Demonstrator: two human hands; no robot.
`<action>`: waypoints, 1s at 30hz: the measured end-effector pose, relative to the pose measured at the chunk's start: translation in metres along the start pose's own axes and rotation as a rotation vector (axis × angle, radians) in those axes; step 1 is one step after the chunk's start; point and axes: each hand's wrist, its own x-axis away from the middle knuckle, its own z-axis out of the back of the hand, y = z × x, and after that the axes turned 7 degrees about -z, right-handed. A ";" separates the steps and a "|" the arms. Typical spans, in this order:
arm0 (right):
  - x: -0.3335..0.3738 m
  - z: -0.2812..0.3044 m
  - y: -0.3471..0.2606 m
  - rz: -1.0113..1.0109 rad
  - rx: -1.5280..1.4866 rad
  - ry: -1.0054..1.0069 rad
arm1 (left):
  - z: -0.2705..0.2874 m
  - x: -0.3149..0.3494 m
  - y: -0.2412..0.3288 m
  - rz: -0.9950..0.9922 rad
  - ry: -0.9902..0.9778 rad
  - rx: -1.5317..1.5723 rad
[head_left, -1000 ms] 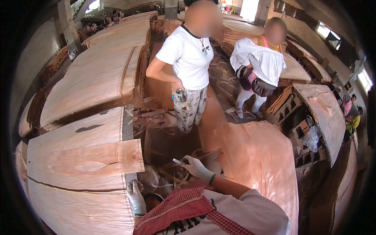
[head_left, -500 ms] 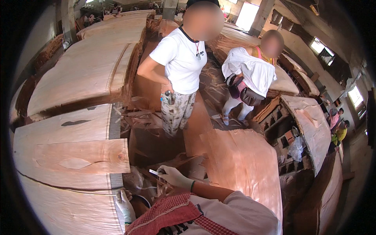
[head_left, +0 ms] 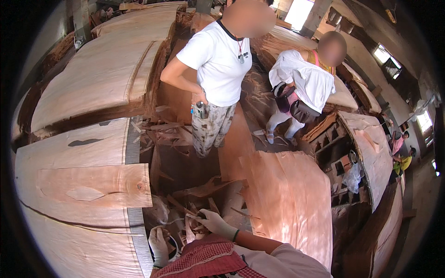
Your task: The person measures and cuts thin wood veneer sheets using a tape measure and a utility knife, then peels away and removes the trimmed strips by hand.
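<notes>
A slim pale object (head_left: 191, 216) is gripped by the right hand (head_left: 217, 224); the left hand (head_left: 159, 244) cannot be judged. The overhanging wood sheet (head_left: 126, 181) could be split if bumped.

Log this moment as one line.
left hand: beside large sheet, grip unclear | right hand: near wood scraps, grip unclear | small sheet: on large sheet, overhanging its right edge | co-worker: standing, hand at hip

Standing person's head (head_left: 250, 18) cropped above, red apron (head_left: 204, 260) cropped below, right hand (head_left: 218, 224) with hold unclear, distant person (head_left: 405, 162) indistinct
</notes>
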 end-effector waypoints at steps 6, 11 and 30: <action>-0.005 0.004 0.002 -0.006 0.004 0.051 | -0.009 -0.010 0.012 -0.040 -0.033 -0.004; -0.006 0.011 -0.012 0.029 -0.005 0.029 | 0.000 -0.016 -0.003 -0.074 -0.047 0.055; 0.010 -0.006 -0.061 0.097 0.012 -0.121 | 0.021 0.015 -0.014 -0.244 0.052 0.044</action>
